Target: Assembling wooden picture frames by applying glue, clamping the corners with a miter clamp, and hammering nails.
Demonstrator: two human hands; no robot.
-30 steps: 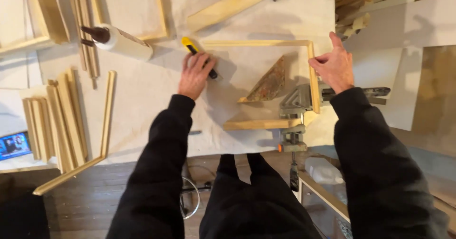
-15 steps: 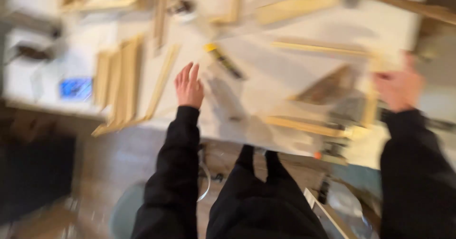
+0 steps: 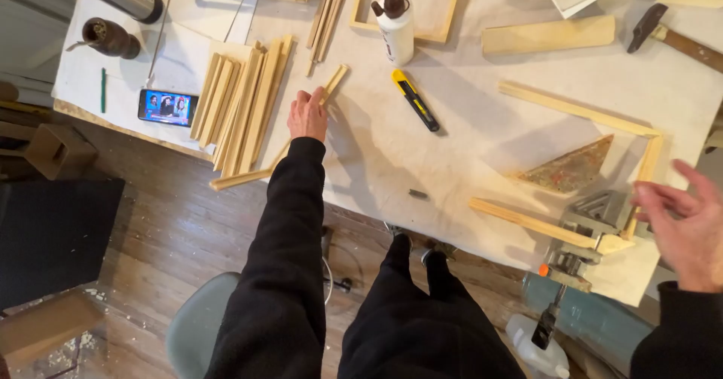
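Note:
My left hand reaches out to the left and lies with fingers extended on a long loose wooden strip that runs diagonally across the table edge. A stack of similar wooden strips lies just left of it. A yellow and black utility knife rests to the right of this hand, untouched. My right hand hovers with fingers spread at the right edge, close to a grey corner clamp that grips a corner of a partly built wooden frame. It holds nothing.
A white glue bottle, a flat wooden block and a hammer lie at the back. A lit phone sits at the left, a paint-stained triangle inside the frame. A grey stool stands below.
My left hand left the utility knife and moved left onto the loose strip. My right hand came off the frame's far corner and now hovers beside the clamp. The view swung left.

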